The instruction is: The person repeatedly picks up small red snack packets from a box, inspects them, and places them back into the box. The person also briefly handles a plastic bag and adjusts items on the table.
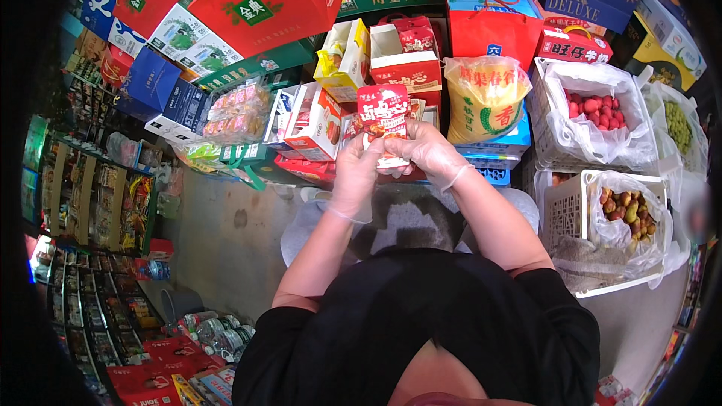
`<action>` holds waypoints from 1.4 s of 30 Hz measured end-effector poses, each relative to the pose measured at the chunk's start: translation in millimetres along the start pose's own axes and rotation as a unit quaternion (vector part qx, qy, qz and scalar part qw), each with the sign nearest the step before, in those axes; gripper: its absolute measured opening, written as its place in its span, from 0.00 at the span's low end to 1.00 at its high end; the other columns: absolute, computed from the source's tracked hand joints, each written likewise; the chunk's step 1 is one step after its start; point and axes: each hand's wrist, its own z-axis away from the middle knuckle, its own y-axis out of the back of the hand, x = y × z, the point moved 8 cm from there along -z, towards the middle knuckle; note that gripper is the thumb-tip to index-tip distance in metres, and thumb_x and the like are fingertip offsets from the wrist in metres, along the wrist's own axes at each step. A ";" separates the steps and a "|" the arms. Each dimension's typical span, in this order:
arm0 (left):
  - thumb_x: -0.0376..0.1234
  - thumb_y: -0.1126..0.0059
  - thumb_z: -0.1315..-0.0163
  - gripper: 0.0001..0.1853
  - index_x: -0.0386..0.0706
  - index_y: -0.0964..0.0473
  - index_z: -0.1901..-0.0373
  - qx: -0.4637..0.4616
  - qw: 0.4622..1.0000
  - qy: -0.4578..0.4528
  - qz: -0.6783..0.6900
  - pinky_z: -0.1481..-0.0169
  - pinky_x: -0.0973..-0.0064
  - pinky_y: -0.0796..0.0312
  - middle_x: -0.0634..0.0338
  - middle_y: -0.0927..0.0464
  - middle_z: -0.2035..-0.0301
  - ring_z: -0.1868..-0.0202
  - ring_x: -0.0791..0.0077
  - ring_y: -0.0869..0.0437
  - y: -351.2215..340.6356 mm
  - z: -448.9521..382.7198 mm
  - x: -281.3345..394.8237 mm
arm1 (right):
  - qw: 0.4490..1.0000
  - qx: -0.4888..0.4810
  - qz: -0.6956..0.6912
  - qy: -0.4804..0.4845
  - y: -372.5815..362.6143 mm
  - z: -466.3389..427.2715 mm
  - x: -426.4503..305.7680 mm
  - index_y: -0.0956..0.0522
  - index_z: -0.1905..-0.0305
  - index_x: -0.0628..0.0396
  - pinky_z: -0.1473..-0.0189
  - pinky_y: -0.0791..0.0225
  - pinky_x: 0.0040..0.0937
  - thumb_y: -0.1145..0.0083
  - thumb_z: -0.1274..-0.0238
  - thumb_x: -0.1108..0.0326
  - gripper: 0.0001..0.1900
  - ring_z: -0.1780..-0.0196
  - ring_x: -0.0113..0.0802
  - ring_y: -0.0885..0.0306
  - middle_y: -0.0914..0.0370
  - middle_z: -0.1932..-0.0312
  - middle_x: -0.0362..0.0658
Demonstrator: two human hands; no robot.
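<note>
Both my hands, in clear plastic gloves, hold a small red and white snack pouch (383, 108) upright in front of me. My left hand (358, 172) grips its lower left side, and my right hand (431, 149) has its lower right, with thumbs close together on the front. Right behind the pouch stands an opened red and white display box (407, 76) with similar red packets (417, 36) inside. A white and orange carton (321, 124) of packets is left of my hands. To the right sits a printed plastic sack of yellow grain (486, 98).
White plastic crates with red fruit (598, 111) and brownish jujube-like fruit (629, 211) stand on the right. Clear packs of wrapped snacks (237, 110) lie left of the cartons. Large gift boxes (265, 3) rise behind. Bottles (223, 332) and stocked shelves (98, 197) are at the left.
</note>
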 end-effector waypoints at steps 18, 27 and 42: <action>0.33 0.44 0.20 0.13 0.37 0.20 0.41 -0.050 0.973 0.085 -0.210 0.58 0.80 0.21 0.60 0.11 0.57 0.61 0.80 0.11 31.1 -13.1 -8.5 | 0.999 0.033 0.001 0.040 13.4 -2.1 -5.4 0.18 0.41 0.64 0.67 0.29 0.24 0.41 0.23 0.75 0.12 0.68 0.25 0.21 0.12 0.59 0.43; 0.27 0.31 0.30 0.09 0.36 0.17 0.51 -0.003 0.997 0.077 -0.003 0.49 0.73 0.18 0.58 0.10 0.57 0.58 0.75 0.10 17.1 -17.4 16.6 | 0.999 -0.030 0.016 -0.025 5.7 -1.7 5.4 0.19 0.41 0.66 0.73 0.35 0.25 0.45 0.23 0.76 0.13 0.73 0.23 0.27 0.15 0.63 0.44; 0.30 0.29 0.30 0.10 0.38 0.21 0.70 0.109 0.939 -0.136 -0.298 0.62 0.78 0.28 0.67 0.20 0.72 0.69 0.85 0.24 46.9 -20.8 25.6 | 0.985 0.040 0.167 -0.026 16.5 -20.8 18.4 0.18 0.60 0.60 0.75 0.36 0.32 0.40 0.20 0.60 0.14 0.77 0.26 0.28 0.23 0.77 0.39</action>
